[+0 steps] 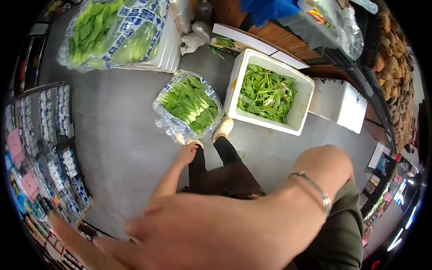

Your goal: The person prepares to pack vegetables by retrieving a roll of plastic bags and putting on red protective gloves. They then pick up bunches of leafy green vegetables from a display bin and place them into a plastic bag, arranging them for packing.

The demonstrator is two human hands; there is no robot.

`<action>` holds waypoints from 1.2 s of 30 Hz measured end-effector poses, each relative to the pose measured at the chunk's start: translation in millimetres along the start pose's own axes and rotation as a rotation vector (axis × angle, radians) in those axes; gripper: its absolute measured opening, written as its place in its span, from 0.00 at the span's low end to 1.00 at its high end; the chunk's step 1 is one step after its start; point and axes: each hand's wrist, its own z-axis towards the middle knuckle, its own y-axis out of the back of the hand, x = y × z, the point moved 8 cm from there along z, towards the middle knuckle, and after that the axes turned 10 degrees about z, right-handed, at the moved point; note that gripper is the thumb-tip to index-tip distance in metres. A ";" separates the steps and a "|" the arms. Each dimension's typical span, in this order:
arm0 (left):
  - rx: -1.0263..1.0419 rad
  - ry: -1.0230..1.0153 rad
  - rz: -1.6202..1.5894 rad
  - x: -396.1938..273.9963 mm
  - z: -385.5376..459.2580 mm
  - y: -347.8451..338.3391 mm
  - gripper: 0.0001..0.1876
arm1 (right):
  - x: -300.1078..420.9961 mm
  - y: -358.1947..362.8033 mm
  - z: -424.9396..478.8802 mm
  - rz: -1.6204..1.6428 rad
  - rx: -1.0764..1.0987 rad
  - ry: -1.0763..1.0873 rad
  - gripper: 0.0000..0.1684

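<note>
My right hand (pixel 202 233), large and blurred close to the camera, reaches across the lower middle with its fingers apart and nothing visible in them. A silver bangle (pixel 315 192) circles that wrist. Lower down, my left hand (pixel 189 153) has its fingers curled, with no object visible in it. It hangs over my left leg, close to a cream clog (pixel 192 142). Just beyond my feet, a clear plastic bag (pixel 165 116) with blue print stands open around neatly layered leafy greens (pixel 190 101). To its right, a white foam box (pixel 268 125) contains loose, tangled leafy greens (pixel 263 91).
A larger printed plastic bag of greens (pixel 114 33) rests on white foam boxes (pixel 168 57) at upper left. Plastic bottles (pixel 202 30) lie behind. Packaged goods fill a wire shelf (pixel 44 114) on the left. Root vegetables (pixel 391 71) line a right-hand rack. A white box (pixel 341 101) stands below.
</note>
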 end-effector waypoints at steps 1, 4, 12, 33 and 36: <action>-0.023 0.070 0.045 36.9 21.6 3.1 0.12 | -34.3 -3.8 6.8 0.125 -0.130 -0.042 0.31; -0.074 0.174 0.106 142.9 85.4 -0.4 0.14 | -205.2 -46.6 -33.3 0.116 -0.273 -0.228 0.25; -0.406 0.515 0.273 245.5 211.2 53.6 0.37 | -617.5 -327.7 -303.0 1.275 -0.687 -1.819 0.47; -0.566 0.285 0.571 260.5 303.3 121.1 0.07 | -782.6 -443.5 -362.1 0.048 -0.696 -1.893 0.12; -0.566 0.192 0.549 216.4 282.5 126.4 0.08 | -811.2 -497.5 -411.4 0.382 -0.358 -1.894 0.14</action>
